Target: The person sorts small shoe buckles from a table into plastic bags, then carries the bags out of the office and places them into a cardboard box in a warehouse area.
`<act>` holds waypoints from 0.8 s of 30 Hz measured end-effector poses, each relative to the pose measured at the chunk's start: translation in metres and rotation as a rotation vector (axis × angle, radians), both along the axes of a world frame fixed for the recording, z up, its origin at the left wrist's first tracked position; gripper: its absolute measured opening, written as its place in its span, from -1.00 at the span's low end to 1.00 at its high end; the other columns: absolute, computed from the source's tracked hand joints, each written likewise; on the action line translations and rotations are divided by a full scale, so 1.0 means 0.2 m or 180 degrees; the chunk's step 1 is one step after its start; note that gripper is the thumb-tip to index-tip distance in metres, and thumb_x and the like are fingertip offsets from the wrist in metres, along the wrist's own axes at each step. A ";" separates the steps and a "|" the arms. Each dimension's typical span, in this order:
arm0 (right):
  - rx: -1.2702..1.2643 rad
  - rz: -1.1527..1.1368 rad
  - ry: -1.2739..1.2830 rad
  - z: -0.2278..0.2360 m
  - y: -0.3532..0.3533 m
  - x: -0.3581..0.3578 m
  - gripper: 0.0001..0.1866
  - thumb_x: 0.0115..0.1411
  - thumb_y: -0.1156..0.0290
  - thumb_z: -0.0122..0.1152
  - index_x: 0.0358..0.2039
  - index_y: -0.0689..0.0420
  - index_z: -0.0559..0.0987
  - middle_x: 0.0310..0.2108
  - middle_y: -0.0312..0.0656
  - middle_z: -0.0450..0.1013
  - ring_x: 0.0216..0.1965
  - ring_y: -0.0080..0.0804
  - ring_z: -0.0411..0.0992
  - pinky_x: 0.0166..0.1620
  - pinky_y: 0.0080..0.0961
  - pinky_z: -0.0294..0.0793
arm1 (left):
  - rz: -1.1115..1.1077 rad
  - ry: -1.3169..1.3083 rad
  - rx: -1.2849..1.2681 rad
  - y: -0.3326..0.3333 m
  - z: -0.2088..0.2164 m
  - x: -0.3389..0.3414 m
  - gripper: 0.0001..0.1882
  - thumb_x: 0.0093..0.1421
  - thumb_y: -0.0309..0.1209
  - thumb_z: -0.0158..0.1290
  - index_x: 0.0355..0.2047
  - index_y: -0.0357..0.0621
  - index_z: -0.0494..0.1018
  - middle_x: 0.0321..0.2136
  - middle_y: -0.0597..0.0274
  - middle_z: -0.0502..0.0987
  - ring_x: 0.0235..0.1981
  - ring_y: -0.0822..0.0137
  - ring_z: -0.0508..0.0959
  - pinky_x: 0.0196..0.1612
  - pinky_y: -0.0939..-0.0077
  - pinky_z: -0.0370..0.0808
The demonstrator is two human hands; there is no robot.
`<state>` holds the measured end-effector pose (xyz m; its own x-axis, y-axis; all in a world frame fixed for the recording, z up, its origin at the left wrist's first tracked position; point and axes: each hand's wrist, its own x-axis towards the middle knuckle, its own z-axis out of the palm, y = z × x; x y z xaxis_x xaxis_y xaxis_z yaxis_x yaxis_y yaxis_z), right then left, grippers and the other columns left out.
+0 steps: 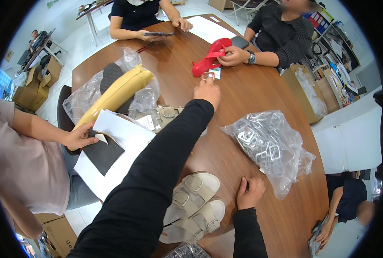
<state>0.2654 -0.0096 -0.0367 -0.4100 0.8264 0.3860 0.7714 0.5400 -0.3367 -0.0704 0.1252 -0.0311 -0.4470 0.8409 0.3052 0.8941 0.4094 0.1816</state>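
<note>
My left hand [207, 92] reaches far across the table, its fingers closed on a small copper-coloured buckle [208, 76]. Just beyond it, another person's hand [234, 56] holds a red sandal [213, 56]. My right hand [250, 192] rests on the tabletop with its fingers curled in, and I see nothing in it. Left of that hand lies a pair of beige two-strap sandals [193, 202] with buckles. A clear plastic bag of silver buckles [266, 148] is on the table beyond my right hand.
A person on the left holds a dark material swatch [103, 152] over white paper [131, 136]. A yellow roll [114, 94] lies on clear plastic wrapping [77, 96]. My left forearm partly covers another beige sandal [167, 112]. A far person holds a phone [158, 34].
</note>
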 end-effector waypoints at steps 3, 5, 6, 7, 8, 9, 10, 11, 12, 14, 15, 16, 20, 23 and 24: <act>-0.0061 -0.0095 -0.0068 -0.01 -0.02 0.00 -0.91 0.12 0.42 0.24 -0.42 0.09 0.49 -0.38 -0.18 0.39 -0.25 -0.15 0.36 -0.12 -0.19 0.23 | 0.0191 -0.0016 0.0408 0.04 0.00 -0.05 -0.73 0.22 -0.35 -0.07 -0.21 -0.10 0.59 -0.03 0.24 0.44 -0.06 0.19 0.48 -0.19 0.23 0.54; 0.0001 -0.0093 -0.0034 -0.02 -0.02 0.01 -0.90 0.12 0.42 0.24 -0.42 0.09 0.49 -0.39 -0.18 0.39 -0.26 -0.14 0.36 -0.14 -0.19 0.24 | 0.0216 0.0169 0.0249 0.06 0.01 -0.07 -0.72 0.23 -0.36 -0.09 -0.15 -0.10 0.56 -0.07 0.21 0.46 -0.07 0.16 0.49 -0.20 0.24 0.55; 0.0021 -0.0038 0.0006 -0.02 -0.03 0.02 -0.90 0.13 0.41 0.24 -0.43 0.10 0.49 -0.40 -0.18 0.39 -0.27 -0.14 0.36 -0.15 -0.19 0.24 | 0.0165 0.0155 -0.0009 0.06 0.01 -0.06 -0.72 0.23 -0.37 -0.10 -0.15 -0.10 0.55 -0.07 0.18 0.47 -0.08 0.13 0.50 -0.19 0.23 0.55; -0.0011 -0.0023 0.0010 -0.03 -0.02 0.02 -0.90 0.13 0.41 0.23 -0.43 0.10 0.48 -0.40 -0.18 0.39 -0.28 -0.14 0.37 -0.16 -0.19 0.24 | 0.0080 0.0096 -0.0300 0.06 0.01 -0.04 -0.72 0.24 -0.38 -0.11 -0.14 -0.11 0.54 -0.08 0.15 0.48 -0.09 0.11 0.50 -0.17 0.23 0.56; -0.0023 -0.0039 0.0033 -0.04 -0.02 0.03 -0.90 0.13 0.41 0.23 -0.43 0.10 0.48 -0.41 -0.18 0.40 -0.30 -0.14 0.37 -0.17 -0.19 0.25 | 0.0103 -0.0080 -0.0243 0.04 0.01 -0.02 -0.74 0.23 -0.37 -0.10 -0.17 -0.11 0.55 -0.10 0.15 0.49 -0.09 0.11 0.51 -0.17 0.22 0.56; 0.0055 -0.0011 0.0027 -0.04 -0.01 0.03 -0.90 0.13 0.42 0.23 -0.43 0.10 0.48 -0.41 -0.17 0.40 -0.30 -0.14 0.37 -0.18 -0.20 0.25 | 0.0058 -0.0331 -0.0237 0.02 0.01 0.02 -0.75 0.23 -0.37 -0.09 -0.21 -0.10 0.56 -0.13 0.14 0.50 -0.09 0.10 0.51 -0.18 0.22 0.56; 0.0068 -0.0023 -0.0026 -0.05 -0.01 0.03 -0.90 0.13 0.42 0.23 -0.42 0.09 0.48 -0.40 -0.16 0.40 -0.29 -0.13 0.37 -0.18 -0.20 0.25 | 0.0052 -0.0436 -0.0254 -0.01 0.02 0.06 -0.76 0.22 -0.37 -0.07 -0.24 -0.12 0.57 -0.14 0.14 0.50 -0.10 0.10 0.52 -0.18 0.23 0.56; 0.0097 -0.0045 -0.0049 -0.05 -0.01 0.03 -0.91 0.14 0.42 0.22 -0.42 0.09 0.48 -0.40 -0.16 0.41 -0.29 -0.13 0.37 -0.18 -0.20 0.25 | 0.0023 -0.0545 -0.0287 -0.05 0.02 0.09 -0.77 0.21 -0.37 -0.06 -0.26 -0.13 0.57 -0.15 0.13 0.50 -0.11 0.09 0.52 -0.19 0.23 0.56; -0.0016 -0.0106 -0.0134 -0.04 -0.02 0.02 -0.90 0.13 0.41 0.23 -0.41 0.10 0.48 -0.39 -0.15 0.41 -0.28 -0.12 0.38 -0.17 -0.20 0.26 | 0.0020 -0.0583 -0.0303 -0.08 0.03 0.14 -0.78 0.20 -0.36 -0.05 -0.28 -0.14 0.57 -0.18 0.14 0.50 -0.13 0.09 0.53 -0.19 0.23 0.57; -0.0183 -0.0223 -0.0254 -0.02 -0.04 0.03 -0.88 0.13 0.39 0.24 -0.38 0.11 0.49 -0.38 -0.14 0.41 -0.25 -0.10 0.38 -0.17 -0.19 0.28 | -0.0086 -0.0532 -0.0348 -0.17 0.06 0.21 -0.79 0.20 -0.36 -0.04 -0.30 -0.14 0.56 -0.22 0.16 0.50 -0.17 0.08 0.55 -0.20 0.24 0.57; -0.0396 -0.0160 -0.0276 0.00 -0.06 0.03 -0.86 0.12 0.37 0.26 -0.35 0.11 0.50 -0.37 -0.13 0.41 -0.24 -0.09 0.39 -0.16 -0.19 0.30 | -0.0209 -0.0474 -0.0383 -0.22 0.08 0.26 -0.80 0.20 -0.35 -0.04 -0.32 -0.14 0.55 -0.23 0.16 0.50 -0.20 0.07 0.56 -0.20 0.25 0.57; -0.0596 -0.0113 -0.0318 0.03 -0.09 0.05 -0.83 0.11 0.35 0.27 -0.32 0.11 0.51 -0.35 -0.13 0.41 -0.23 -0.08 0.39 -0.15 -0.18 0.32 | -0.0376 -0.0475 -0.0467 -0.26 0.11 0.31 -0.81 0.20 -0.35 -0.03 -0.33 -0.13 0.54 -0.25 0.16 0.50 -0.22 0.07 0.57 -0.21 0.25 0.57; -0.0711 -0.0243 -0.0684 0.21 -0.18 0.15 -0.67 0.04 0.30 0.34 -0.18 0.11 0.55 -0.25 -0.09 0.40 -0.17 -0.04 0.40 -0.09 -0.13 0.37 | -0.0679 -0.1069 0.0582 -0.45 0.27 0.45 -0.78 0.22 -0.31 -0.02 -0.44 -0.15 0.53 -0.30 0.05 0.50 -0.28 0.04 0.58 -0.27 0.15 0.54; -0.0664 -0.0146 -0.0777 0.43 -0.23 0.23 -0.71 0.03 0.35 0.34 -0.23 0.15 0.57 -0.33 -0.09 0.42 -0.22 -0.02 0.42 -0.11 -0.13 0.41 | -0.0761 -0.1843 0.1158 -0.68 0.43 0.60 -0.74 0.22 -0.25 0.01 -0.44 -0.19 0.49 -0.40 -0.01 0.53 -0.35 0.04 0.58 -0.33 0.12 0.51; -0.0836 -0.0158 -0.0706 0.52 -0.25 0.24 -0.73 0.03 0.36 0.33 -0.24 0.16 0.58 -0.37 -0.10 0.42 -0.26 -0.02 0.43 -0.14 -0.14 0.42 | -0.0928 -0.2516 0.1082 -0.78 0.49 0.64 -0.77 0.24 -0.29 -0.02 -0.43 -0.20 0.47 -0.46 0.03 0.53 -0.45 0.13 0.57 -0.39 0.22 0.50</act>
